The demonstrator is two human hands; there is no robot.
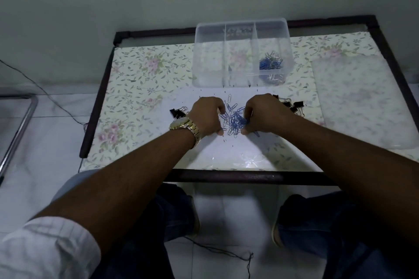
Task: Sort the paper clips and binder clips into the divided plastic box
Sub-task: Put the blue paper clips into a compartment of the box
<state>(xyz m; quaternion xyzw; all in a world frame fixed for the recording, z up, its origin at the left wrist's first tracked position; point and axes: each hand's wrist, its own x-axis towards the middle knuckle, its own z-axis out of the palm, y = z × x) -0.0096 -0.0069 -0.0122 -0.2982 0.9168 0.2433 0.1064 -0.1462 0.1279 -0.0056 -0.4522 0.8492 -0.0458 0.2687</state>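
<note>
A heap of blue and silver paper clips (pixel 233 118) lies on a white sheet in the middle of the table. My left hand (pixel 207 115) cups the heap's left side with curled fingers. My right hand (pixel 263 113) curls round the heap's right side and pinches some blue paper clips. Black binder clips lie on both sides: one group (pixel 178 112) left of my left hand, another (pixel 292 105) behind my right hand. The clear divided box (pixel 197 61) stands behind; its right compartment holds paper clips (pixel 271 62), and dark clips show dimly at the back of the middle one.
The table (pixel 140 75) has a floral cover and a dark frame. A clear plastic lid (pixel 353 97) lies at the right. A metal chair frame (pixel 18 129) stands on the floor at the left, with a thin cable beside it.
</note>
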